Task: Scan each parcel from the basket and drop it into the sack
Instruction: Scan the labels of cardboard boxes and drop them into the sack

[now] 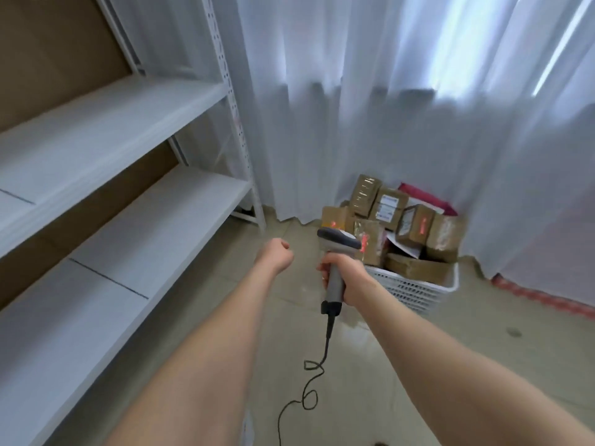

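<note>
A white slatted basket (418, 289) stands on the floor by the curtain, heaped with several taped brown cardboard parcels (415, 225). My right hand (346, 272) grips the handle of a grey barcode scanner (336, 252), whose head points toward the heap; red scan light falls on some of the boxes. The scanner's black cable (309, 381) trails down to the floor. My left hand (277, 254) hangs in the air left of the scanner, fingers curled into a fist, holding nothing. No sack is in view.
A white metal shelving unit (106, 175) with bare shelves runs along the left. White curtains (386, 107) hang behind the basket. A red-patterned strip (544, 297) lies along the floor at the right. Beige tiled floor (257, 317) lies between shelf and basket.
</note>
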